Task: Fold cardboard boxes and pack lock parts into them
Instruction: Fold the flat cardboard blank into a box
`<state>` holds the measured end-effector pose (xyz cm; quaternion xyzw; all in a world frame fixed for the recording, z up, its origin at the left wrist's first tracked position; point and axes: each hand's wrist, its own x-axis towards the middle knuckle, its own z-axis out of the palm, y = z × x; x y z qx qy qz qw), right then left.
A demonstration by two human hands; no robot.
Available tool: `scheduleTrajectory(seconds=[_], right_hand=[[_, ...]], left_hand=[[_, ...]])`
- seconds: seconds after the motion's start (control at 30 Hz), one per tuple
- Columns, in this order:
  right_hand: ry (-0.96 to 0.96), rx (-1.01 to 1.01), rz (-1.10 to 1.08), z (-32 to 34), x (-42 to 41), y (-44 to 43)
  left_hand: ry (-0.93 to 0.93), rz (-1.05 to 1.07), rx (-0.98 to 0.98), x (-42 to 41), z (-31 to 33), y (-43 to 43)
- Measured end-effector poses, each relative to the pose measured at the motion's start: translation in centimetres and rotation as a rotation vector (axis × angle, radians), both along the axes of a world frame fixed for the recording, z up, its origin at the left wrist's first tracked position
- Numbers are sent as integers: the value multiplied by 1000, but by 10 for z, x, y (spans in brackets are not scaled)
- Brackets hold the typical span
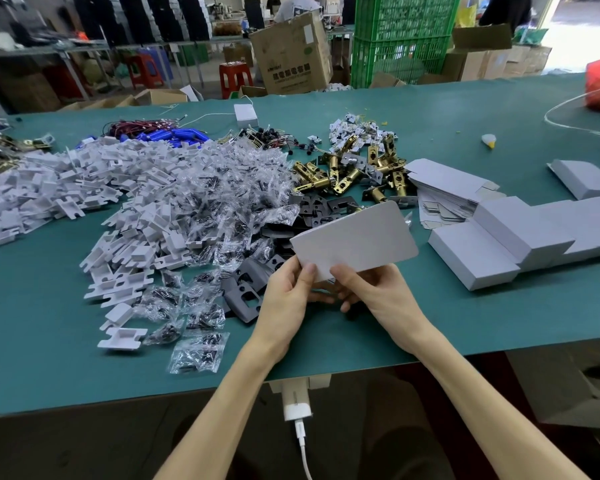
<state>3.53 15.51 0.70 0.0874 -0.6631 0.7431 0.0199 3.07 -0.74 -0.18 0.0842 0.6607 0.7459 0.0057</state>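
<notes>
Head camera is looking down on both hands, which are meeting just above the near part of the table. The left hand point(284, 296) is pinching the near edge of a flat white box blank point(355, 233), thumb lying on the upper face and fingers tucked beneath. The right hand point(371, 289) is gripping the same edge just beside it, thumb on top, fingers curling under. Neither hand is spreading wide; both are closing narrowly on the card. The blank is tilting up and away from the hands, clear of the table, probably so that the thumbs can be working the flattened card open. It is not yet looking folded, so I am judging the folding step to be only starting.

Directly under and just beyond the hands, dark metal plates point(246, 289) are lying in a loose heap, within easy reach for packing. Further out from the left hand, clear screw bags point(201, 351) and white plastic trays point(122, 337) are spreading in big piles. Beyond the blank, brass latches point(347, 171) are lying tangled. Out past the right hand, a stack of flat blanks point(447, 188) is sitting beside folded boxes point(499, 237), which are lying closed and apart from the parts, likely to be keeping done work separate. Everything is resting on the green table point(49, 341), and a white charger point(297, 412) is hanging below its near edge.
</notes>
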Motion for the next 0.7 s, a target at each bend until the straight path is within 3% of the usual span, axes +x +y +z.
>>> scheduleTrajectory(seconds=[0.37, 0.7], right_hand=[[45, -22, 15, -4, -2, 2], [103, 4, 30, -6, -3, 4]], left_hand=[[-55, -59, 65, -3, -1, -3], [-36, 93, 63, -5, -5, -4]])
